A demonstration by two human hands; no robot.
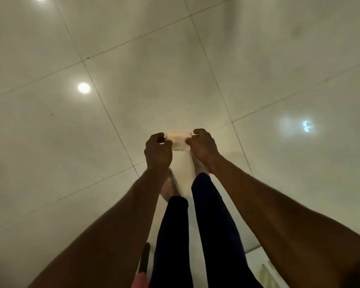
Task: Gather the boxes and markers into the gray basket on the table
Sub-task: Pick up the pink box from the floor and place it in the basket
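Observation:
A small pale box (179,140) with a pinkish top edge is held out in front of me over the tiled floor, blurred by motion. My left hand (157,149) grips its left end and my right hand (202,148) grips its right end, both arms stretched forward. The gray basket, the table and the markers are out of view.
The glossy light floor tiles (154,80) fill the view, with ceiling lights reflected in them. My legs in dark trousers (212,225) and bare feet are below the hands. A dark slim object and something pink (140,279) show at the bottom edge.

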